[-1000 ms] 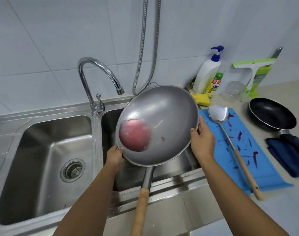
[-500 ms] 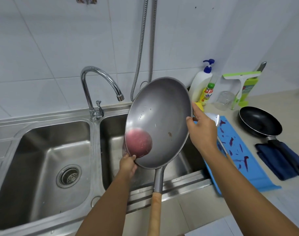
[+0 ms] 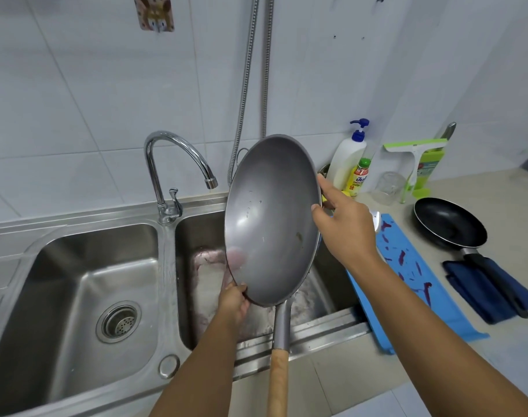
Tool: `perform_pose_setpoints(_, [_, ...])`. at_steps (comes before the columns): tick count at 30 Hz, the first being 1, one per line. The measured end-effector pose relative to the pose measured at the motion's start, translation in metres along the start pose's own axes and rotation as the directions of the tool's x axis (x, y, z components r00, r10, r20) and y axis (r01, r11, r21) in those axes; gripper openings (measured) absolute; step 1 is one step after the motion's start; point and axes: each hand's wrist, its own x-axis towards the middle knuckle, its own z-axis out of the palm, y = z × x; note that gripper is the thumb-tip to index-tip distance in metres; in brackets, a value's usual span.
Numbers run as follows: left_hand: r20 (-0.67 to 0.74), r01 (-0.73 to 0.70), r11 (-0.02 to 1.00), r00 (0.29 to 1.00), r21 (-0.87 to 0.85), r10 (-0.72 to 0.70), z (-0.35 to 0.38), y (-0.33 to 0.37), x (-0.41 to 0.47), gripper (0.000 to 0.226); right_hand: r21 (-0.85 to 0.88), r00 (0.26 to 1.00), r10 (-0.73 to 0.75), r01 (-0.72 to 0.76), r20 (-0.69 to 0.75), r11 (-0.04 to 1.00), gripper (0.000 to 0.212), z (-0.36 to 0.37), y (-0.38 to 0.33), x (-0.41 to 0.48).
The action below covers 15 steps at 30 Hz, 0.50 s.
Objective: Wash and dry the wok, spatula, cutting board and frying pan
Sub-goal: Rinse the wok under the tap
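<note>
Steeply tipped, the round grey steel wok (image 3: 271, 221) with its wooden handle hangs almost on edge over the right basin of the stainless double sink (image 3: 166, 266). Both hands are clamped on: the left hand (image 3: 234, 305) grips the bottom rim and the right hand (image 3: 344, 233) pinches the far rim. Best to keep it low over the basin and let the drips run off. Half a second back a pink pool sat inside; now it's out, with pinkish water (image 3: 208, 278) spread across the basin floor.
</note>
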Motion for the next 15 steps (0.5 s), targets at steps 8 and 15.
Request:
perform_pose_setpoints(8, [-0.084, 0.063, 0.997, 0.995, 0.042, -0.059, -0.006, 0.005, -0.001, 0.043, 0.018, 1.0, -0.007, 0.006, 0.028, 1.0, 0.06, 0.007, -0.004, 0.002])
perform_pose_setpoints(15, [-0.134, 0.032, 0.997, 0.991, 0.066, -0.023, -0.003, 0.011, -0.006, 0.041, 0.067, 0.999, 0.008, -0.01, 0.033, 0.998, 0.061, 0.011, -0.001, 0.005])
